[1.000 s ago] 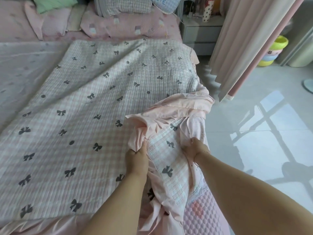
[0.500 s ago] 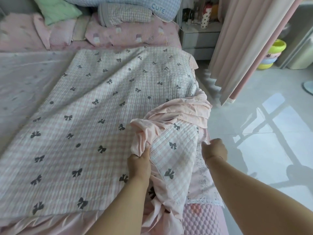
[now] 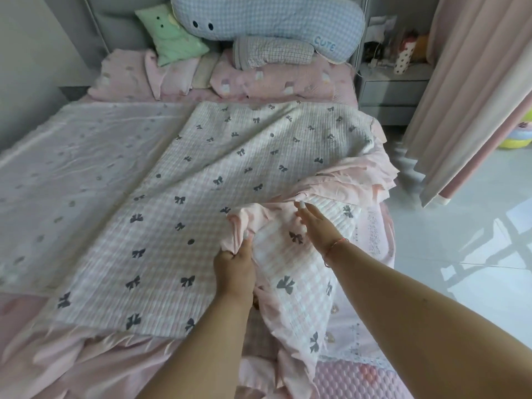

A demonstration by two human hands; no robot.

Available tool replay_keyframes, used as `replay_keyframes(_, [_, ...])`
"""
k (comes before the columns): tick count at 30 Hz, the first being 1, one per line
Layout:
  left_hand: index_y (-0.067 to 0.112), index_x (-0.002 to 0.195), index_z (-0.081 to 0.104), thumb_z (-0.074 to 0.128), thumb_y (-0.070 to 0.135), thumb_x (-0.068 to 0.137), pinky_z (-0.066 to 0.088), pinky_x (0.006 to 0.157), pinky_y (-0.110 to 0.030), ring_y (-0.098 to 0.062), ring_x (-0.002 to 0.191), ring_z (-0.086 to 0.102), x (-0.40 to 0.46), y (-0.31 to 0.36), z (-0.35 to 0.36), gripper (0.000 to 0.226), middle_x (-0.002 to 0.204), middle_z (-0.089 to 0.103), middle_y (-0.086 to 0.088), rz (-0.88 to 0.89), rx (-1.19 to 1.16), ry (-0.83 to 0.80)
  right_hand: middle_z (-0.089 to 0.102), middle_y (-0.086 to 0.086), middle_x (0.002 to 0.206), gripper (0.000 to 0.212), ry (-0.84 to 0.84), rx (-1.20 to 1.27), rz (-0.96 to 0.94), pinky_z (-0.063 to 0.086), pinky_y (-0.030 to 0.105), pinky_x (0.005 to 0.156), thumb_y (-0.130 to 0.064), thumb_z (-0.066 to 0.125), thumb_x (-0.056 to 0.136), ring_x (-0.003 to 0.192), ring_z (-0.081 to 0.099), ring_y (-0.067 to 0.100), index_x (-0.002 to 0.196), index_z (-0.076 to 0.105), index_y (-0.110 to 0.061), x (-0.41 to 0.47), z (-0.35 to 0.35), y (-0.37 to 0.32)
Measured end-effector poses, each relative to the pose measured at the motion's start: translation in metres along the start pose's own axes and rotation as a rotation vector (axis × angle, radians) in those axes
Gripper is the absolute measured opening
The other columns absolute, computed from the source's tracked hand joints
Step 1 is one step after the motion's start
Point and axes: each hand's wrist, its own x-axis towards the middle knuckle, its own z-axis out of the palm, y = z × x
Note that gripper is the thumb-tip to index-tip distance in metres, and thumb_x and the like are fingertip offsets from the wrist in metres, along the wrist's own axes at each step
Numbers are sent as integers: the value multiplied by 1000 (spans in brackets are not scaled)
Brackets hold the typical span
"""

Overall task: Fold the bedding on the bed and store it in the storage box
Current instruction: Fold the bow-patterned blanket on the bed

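A quilted pink-and-white checked blanket [image 3: 201, 197] with dark bow prints and a pink ruffled border lies spread over the bed. Its right edge is turned back and bunched into a fold. My left hand [image 3: 234, 263] grips the pink ruffled edge of that fold. My right hand [image 3: 315, 224] lies with straight fingers on the quilted top of the fold, just right of the left hand. No storage box is in view.
Pillows and a blue checked plush cushion [image 3: 267, 21] are piled at the head of the bed. A grey nightstand [image 3: 388, 93] stands at the back right. Pink curtains [image 3: 466, 96] hang on the right above the tiled floor [image 3: 475, 254].
My right hand let go of the blanket's side, swung out to the right, then came back onto the fold with fingers straight. The left hand kept its grip. The view tilted up.
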Motion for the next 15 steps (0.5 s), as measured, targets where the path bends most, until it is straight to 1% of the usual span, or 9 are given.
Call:
replay_keyframes(1, [5, 73, 59, 63, 33, 92, 40, 55, -26, -16, 56, 50, 7, 5, -12, 34, 59, 51, -1, 0, -6, 37, 52, -2, 137, 48, -20, -2, -6, 33, 34, 106, -50, 35, 98, 127, 45, 18, 137, 47, -25, 0, 10, -6])
replay_keyframes(3, [7, 75, 60, 64, 34, 91, 45, 61, -29, -18, 63, 56, 20, 11, -41, 31, 67, 57, -3, -8, -30, 113, 52, -3, 136, 50, -65, -19, 0, 32, 30, 100, -52, 34, 97, 127, 45, 17, 138, 46, -27, -2, 32, -15])
replay_keyframes(5, [7, 78, 59, 63, 34, 92, 46, 65, -31, -20, 68, 59, 32, 16, -70, 31, 74, 61, -5, -20, -48, 168, 53, -2, 134, 50, -113, -70, -2, 31, 29, 97, -52, 32, 98, 126, 45, 18, 139, 44, -26, -7, 55, -23])
replay_keyframes(8, [8, 73, 56, 62, 34, 92, 43, 60, -28, -20, 64, 55, 53, 19, -115, 33, 70, 57, -6, -27, -37, 211, 52, 1, 136, 50, -170, -128, -10, 33, 33, 101, -51, 32, 98, 127, 45, 21, 140, 43, -25, -9, 97, -30])
replay_keyframes(11, [3, 78, 57, 63, 32, 92, 42, 60, -28, -19, 64, 54, 87, 22, -166, 32, 71, 57, -6, -34, -29, 231, 53, 3, 135, 49, -187, -185, -25, 34, 34, 101, -49, 33, 98, 126, 46, 22, 138, 45, -24, -8, 157, -43])
replay_keyframes(13, [3, 77, 55, 62, 32, 92, 41, 57, -27, -16, 64, 53, 106, 21, -189, 33, 72, 56, -5, -46, -15, 247, 53, 2, 134, 49, -186, -209, -35, 35, 35, 102, -50, 34, 98, 126, 46, 23, 138, 45, -23, -9, 187, -51])
replay_keyframes(15, [-4, 85, 57, 62, 31, 93, 37, 55, -28, -18, 65, 51, 133, 21, -227, 36, 74, 55, -6, -42, -16, 268, 54, 3, 133, 50, -159, -216, -52, 36, 35, 101, -51, 35, 97, 126, 47, 23, 136, 47, -23, -6, 231, -56])
